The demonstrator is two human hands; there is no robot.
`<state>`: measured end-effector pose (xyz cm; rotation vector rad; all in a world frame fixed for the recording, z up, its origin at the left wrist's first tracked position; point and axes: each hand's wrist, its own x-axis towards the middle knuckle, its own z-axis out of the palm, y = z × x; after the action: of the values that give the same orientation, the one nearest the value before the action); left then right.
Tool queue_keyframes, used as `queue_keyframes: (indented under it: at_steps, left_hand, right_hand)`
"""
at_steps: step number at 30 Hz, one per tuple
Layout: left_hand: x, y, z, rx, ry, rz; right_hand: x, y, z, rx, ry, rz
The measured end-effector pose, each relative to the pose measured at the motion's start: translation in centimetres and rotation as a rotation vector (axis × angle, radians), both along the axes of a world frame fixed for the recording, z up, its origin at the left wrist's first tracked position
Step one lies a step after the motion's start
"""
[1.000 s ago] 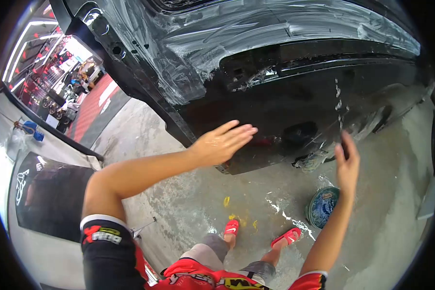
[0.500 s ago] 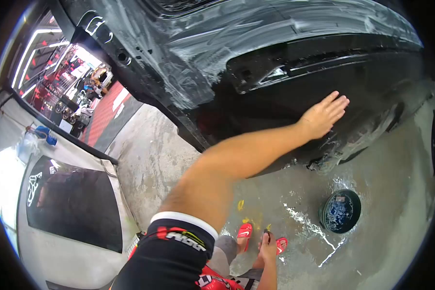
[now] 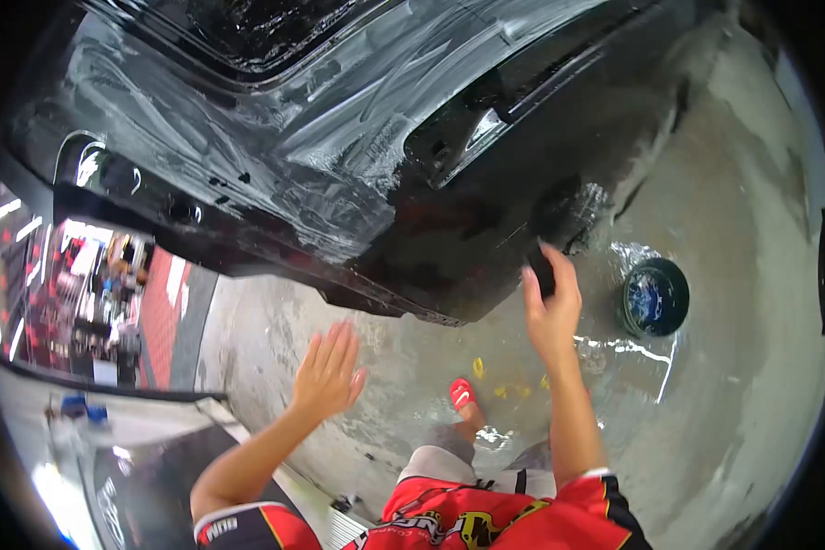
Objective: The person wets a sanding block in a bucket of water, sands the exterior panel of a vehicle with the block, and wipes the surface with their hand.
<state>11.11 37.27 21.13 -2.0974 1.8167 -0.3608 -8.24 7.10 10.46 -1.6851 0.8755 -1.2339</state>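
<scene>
A black car panel fills the upper view, its upper part smeared with a grey-white film. A recessed handle area sits in it. My left hand is below the panel's lower edge, off the surface, fingers straight and holding nothing. My right hand is raised beside the lower right part of the panel. Between its thumb and fingers is a small black block, partly hidden by the fingers. Whether the block touches the panel I cannot tell.
A dark bucket with bluish contents stands on the wet concrete floor to the right. White liquid streaks lie beside it. At lower left is another vehicle's dark glass. A red-and-grey floor shows beyond.
My left hand has come off the panel and moved down and left. My right hand has risen from near my legs to the panel with the black block. The view has turned.
</scene>
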Motion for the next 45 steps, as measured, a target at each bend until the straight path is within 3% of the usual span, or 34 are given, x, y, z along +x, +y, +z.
queue_keyframes:
  at_steps: [3,4,6,10,12,13,14,15,17,20,21,24,26,27,29,30,32,34,36,38,39,42,45]
  left_hand:
    - [4.4,10.7,-2.8,-0.059,0.19,0.133]
    - [4.2,13.3,-2.0,0.007,0.341,0.445]
    - [6.2,20.4,-2.8,-0.005,0.44,0.709]
    - [9.2,34.9,-5.4,0.323,0.439,1.02]
    - [9.3,40.1,-8.2,0.602,0.598,1.041]
    - [12.2,50.0,-15.7,0.711,0.725,0.605]
    - [11.9,50.6,-16.2,0.738,0.817,0.153]
    - [9.7,52.7,-17.2,0.681,0.996,0.703]
    - [8.4,53.6,-19.0,0.615,1.078,1.011]
    - [9.3,53.2,-20.1,0.557,1.136,1.098]
    - [9.9,53.0,-20.1,0.547,1.148,1.094]
    - [13.2,52.2,-20.0,0.553,1.126,0.921]
    - [18.2,51.0,-20.1,0.567,1.03,0.572]
    - [19.2,50.0,-19.7,0.512,1.259,0.88]
    - [19.9,43.1,-15.9,0.106,1.626,1.574]
    - [18.6,39.1,-14.4,0.113,1.625,1.571]
    - [16.8,35.5,-12.2,0.0,1.258,1.512]
    - [18.1,36.9,-14.1,0.01,1.275,1.48]
    - [20.5,40.0,-17.1,0.326,1.323,0.793]
    - [19.2,38.0,-16.6,0.61,1.151,0.788]
    - [18.5,37.2,-16.7,0.549,1.233,1.006]
    - [17.5,36.5,-17.5,0.351,1.418,1.243]
    - [17.3,35.1,-18.1,0.311,1.328,1.371]
  right_hand:
    - [5.5,-0.9,4.3,-0.129,-0.095,-0.222]
    - [6.7,-0.6,4.9,-0.178,-0.114,-0.304]
    - [8.9,0.5,6.5,-0.18,-0.115,-0.416]
    - [13.7,8.0,7.7,-0.096,-0.166,-0.533]
    - [15.2,12.6,6.4,-0.044,-0.216,-0.548]
    - [15.5,13.5,6.6,-0.013,-0.206,-0.563]
    - [15.4,12.8,6.7,-0.004,-0.204,-0.57]
    - [15.0,10.5,6.9,-0.061,-0.179,-0.6]
    - [13.7,3.3,6.8,-0.146,-0.179,-0.65]
    - [12.2,-3.7,7.7,-0.041,-0.108,-0.74]
    - [12.4,-3.0,7.4,-0.146,-0.105,-0.764]
    - [15.2,7.7,8.2,-0.119,-0.198,-0.665]
    - [15.8,10.9,7.1,-0.058,-0.146,-0.622]
    - [15.6,8.7,7.0,-0.102,-0.153,-0.653]
    - [14.0,1.3,7.6,-0.098,-0.181,-0.687]
    - [13.3,-2.7,7.7,-0.118,-0.216,-0.701]
    - [12.5,-4.8,8.6,-0.065,-0.122,-0.758]
    - [13.3,-0.5,8.5,-0.106,-0.142,-0.696]
    - [14.5,6.0,7.8,-0.119,-0.153,-0.651]
    - [13.9,6.1,7.3,-0.143,-0.115,-0.573]
    - [13.5,3.0,7.7,-0.19,-0.093,-0.63]
    - [11.3,-8.2,8.7,-0.132,-0.079,-0.701]
    - [12.1,-6.6,8.6,-0.144,-0.1,-0.704]
